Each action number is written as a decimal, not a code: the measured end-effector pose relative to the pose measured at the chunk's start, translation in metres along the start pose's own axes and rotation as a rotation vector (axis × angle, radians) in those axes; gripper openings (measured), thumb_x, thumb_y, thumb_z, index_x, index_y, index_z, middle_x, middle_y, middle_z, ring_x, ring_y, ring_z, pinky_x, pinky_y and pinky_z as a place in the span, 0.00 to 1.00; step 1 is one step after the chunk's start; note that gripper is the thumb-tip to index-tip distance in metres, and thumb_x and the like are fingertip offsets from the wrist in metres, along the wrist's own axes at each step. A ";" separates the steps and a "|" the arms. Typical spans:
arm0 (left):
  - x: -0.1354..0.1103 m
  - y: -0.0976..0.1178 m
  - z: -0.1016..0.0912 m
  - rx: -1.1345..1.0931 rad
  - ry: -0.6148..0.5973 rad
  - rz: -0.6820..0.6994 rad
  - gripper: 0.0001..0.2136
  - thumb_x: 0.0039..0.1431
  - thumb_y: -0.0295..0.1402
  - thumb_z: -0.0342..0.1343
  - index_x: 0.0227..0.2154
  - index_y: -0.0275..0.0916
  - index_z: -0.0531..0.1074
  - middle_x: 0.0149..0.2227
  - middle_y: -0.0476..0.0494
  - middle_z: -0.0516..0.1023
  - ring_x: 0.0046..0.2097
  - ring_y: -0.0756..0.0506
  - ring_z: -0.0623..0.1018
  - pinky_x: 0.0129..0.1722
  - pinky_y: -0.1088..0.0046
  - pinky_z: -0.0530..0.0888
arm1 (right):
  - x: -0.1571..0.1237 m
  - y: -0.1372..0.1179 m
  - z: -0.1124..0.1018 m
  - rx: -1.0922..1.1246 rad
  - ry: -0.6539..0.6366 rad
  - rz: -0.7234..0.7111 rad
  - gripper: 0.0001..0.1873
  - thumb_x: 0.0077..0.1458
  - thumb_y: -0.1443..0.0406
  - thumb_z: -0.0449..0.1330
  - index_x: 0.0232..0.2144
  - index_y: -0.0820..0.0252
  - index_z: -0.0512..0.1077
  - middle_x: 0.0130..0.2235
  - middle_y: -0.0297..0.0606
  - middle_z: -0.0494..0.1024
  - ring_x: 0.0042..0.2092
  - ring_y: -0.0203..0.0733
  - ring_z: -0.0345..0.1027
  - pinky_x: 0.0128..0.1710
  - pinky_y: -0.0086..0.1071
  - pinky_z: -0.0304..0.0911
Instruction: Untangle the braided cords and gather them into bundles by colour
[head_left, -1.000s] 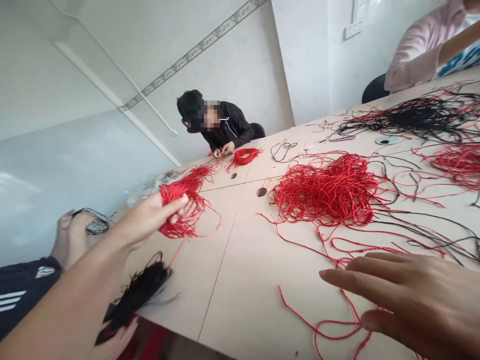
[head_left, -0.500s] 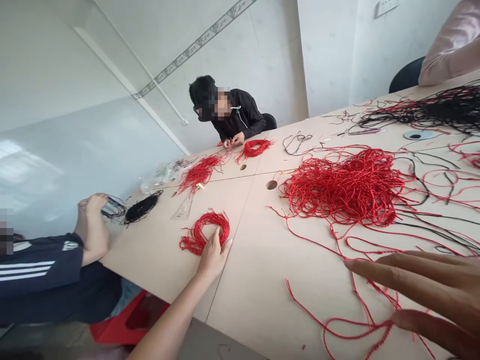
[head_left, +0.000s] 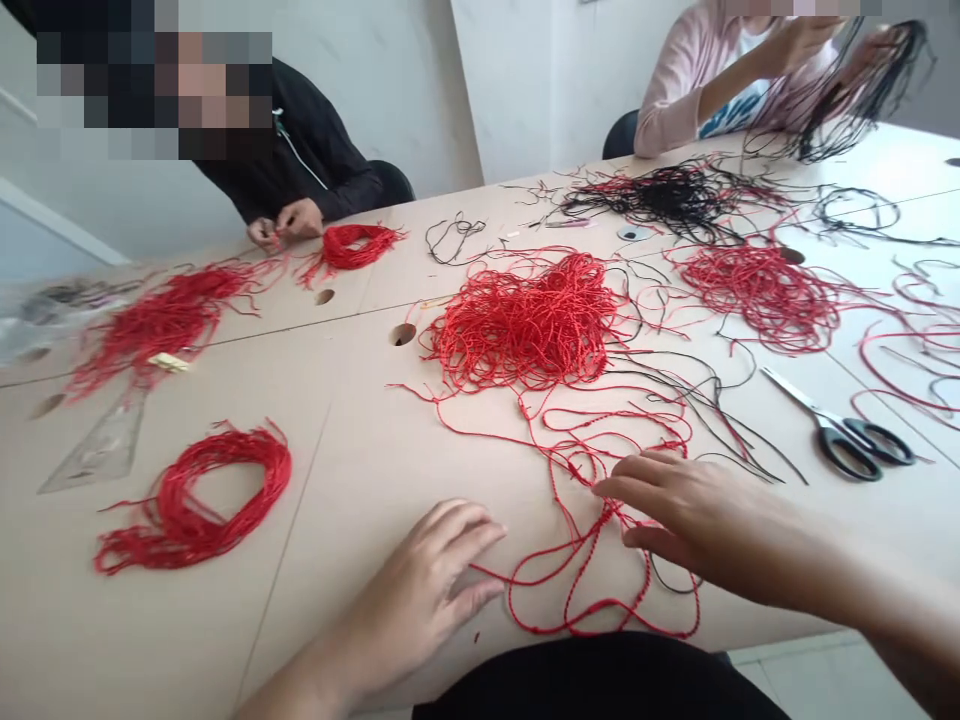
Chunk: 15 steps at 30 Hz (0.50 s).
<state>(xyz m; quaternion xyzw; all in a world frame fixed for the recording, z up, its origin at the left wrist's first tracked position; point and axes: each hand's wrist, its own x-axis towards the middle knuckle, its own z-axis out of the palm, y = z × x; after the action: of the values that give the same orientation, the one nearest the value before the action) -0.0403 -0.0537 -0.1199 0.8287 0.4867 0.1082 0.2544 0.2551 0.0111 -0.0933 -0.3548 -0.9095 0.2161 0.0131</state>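
My left hand (head_left: 420, 590) lies flat on the pale table (head_left: 360, 470) near its front edge, fingers spread, holding nothing. Its fingertips nearly touch loose red cords (head_left: 592, 580). My right hand (head_left: 690, 520) rests open on those same loose red cords, fingers stretched toward the left. A coiled bundle of red cords (head_left: 199, 495) lies on the table to the left, apart from both hands. A big tangled heap of red cords (head_left: 525, 325) sits in the middle, beyond my hands.
Black-handled scissors (head_left: 844, 435) lie at the right. More red cords (head_left: 757, 285) and black cords (head_left: 675, 195) lie farther back. A person in black (head_left: 300, 170) handles a red bundle at the far left; another in pink (head_left: 720, 70) holds black cords.
The view swung from the left to the table's middle. My left hand let go of the coiled red bundle and came back near me. My right hand settled on the loose cords.
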 end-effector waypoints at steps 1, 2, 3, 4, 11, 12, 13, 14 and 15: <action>0.007 0.002 0.004 0.001 0.000 0.022 0.13 0.63 0.38 0.56 0.48 0.44 0.74 0.47 0.40 0.77 0.50 0.41 0.76 0.50 0.65 0.75 | 0.002 -0.001 0.009 -0.028 0.018 0.049 0.12 0.59 0.68 0.59 0.46 0.59 0.73 0.43 0.44 0.77 0.40 0.48 0.74 0.35 0.38 0.68; 0.015 0.003 0.007 0.006 0.011 0.040 0.12 0.63 0.37 0.55 0.47 0.42 0.74 0.46 0.40 0.78 0.49 0.41 0.76 0.49 0.65 0.75 | 0.005 -0.002 0.017 -0.037 0.057 0.099 0.12 0.59 0.68 0.59 0.45 0.61 0.73 0.42 0.45 0.77 0.40 0.49 0.73 0.36 0.38 0.68; 0.023 0.003 0.009 0.013 0.026 0.057 0.11 0.64 0.37 0.54 0.46 0.41 0.74 0.44 0.40 0.78 0.47 0.41 0.76 0.48 0.65 0.75 | 0.008 -0.002 0.024 -0.036 0.087 0.135 0.11 0.58 0.68 0.59 0.44 0.63 0.73 0.41 0.46 0.77 0.40 0.49 0.73 0.36 0.38 0.67; 0.031 0.004 0.010 0.023 0.040 0.074 0.11 0.65 0.36 0.53 0.45 0.40 0.74 0.43 0.40 0.78 0.46 0.41 0.76 0.47 0.65 0.75 | 0.011 -0.003 0.030 -0.031 0.105 0.161 0.10 0.58 0.69 0.59 0.43 0.64 0.73 0.41 0.46 0.76 0.39 0.48 0.72 0.36 0.37 0.67; 0.066 0.004 -0.002 0.041 0.098 0.061 0.10 0.64 0.29 0.52 0.46 0.38 0.74 0.44 0.40 0.78 0.48 0.41 0.74 0.50 0.61 0.72 | 0.026 0.001 0.027 0.068 0.146 0.161 0.10 0.63 0.67 0.51 0.34 0.60 0.72 0.37 0.42 0.74 0.33 0.39 0.68 0.30 0.30 0.60; 0.065 0.001 -0.006 0.042 0.118 0.033 0.10 0.64 0.29 0.52 0.46 0.39 0.74 0.45 0.41 0.78 0.49 0.41 0.74 0.50 0.61 0.72 | 0.025 0.003 0.021 0.147 0.187 0.166 0.10 0.63 0.65 0.51 0.33 0.59 0.72 0.37 0.41 0.74 0.34 0.39 0.68 0.31 0.30 0.61; 0.063 -0.003 -0.009 0.045 0.140 0.004 0.10 0.64 0.30 0.52 0.46 0.39 0.74 0.45 0.41 0.78 0.49 0.41 0.74 0.51 0.61 0.72 | 0.023 0.005 0.014 0.266 0.251 0.179 0.10 0.63 0.62 0.53 0.32 0.58 0.72 0.36 0.41 0.75 0.35 0.40 0.68 0.32 0.31 0.62; 0.061 -0.007 -0.011 0.051 0.163 -0.025 0.10 0.64 0.30 0.52 0.47 0.39 0.73 0.45 0.41 0.77 0.49 0.41 0.74 0.51 0.61 0.72 | 0.020 0.009 0.006 0.418 0.298 0.195 0.11 0.62 0.59 0.55 0.32 0.57 0.72 0.34 0.40 0.75 0.35 0.40 0.68 0.33 0.32 0.63; 0.058 -0.010 -0.014 0.059 0.183 -0.049 0.10 0.64 0.31 0.52 0.47 0.39 0.73 0.45 0.41 0.77 0.49 0.41 0.74 0.51 0.60 0.72 | 0.016 0.013 -0.003 0.575 0.359 0.204 0.13 0.60 0.55 0.57 0.30 0.56 0.72 0.32 0.39 0.75 0.34 0.41 0.69 0.33 0.33 0.63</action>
<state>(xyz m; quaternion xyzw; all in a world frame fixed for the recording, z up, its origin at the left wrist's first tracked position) -0.0247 0.0046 -0.1179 0.8102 0.5311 0.1629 0.1870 0.2522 0.0310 -0.0979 -0.4578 -0.7547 0.3976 0.2505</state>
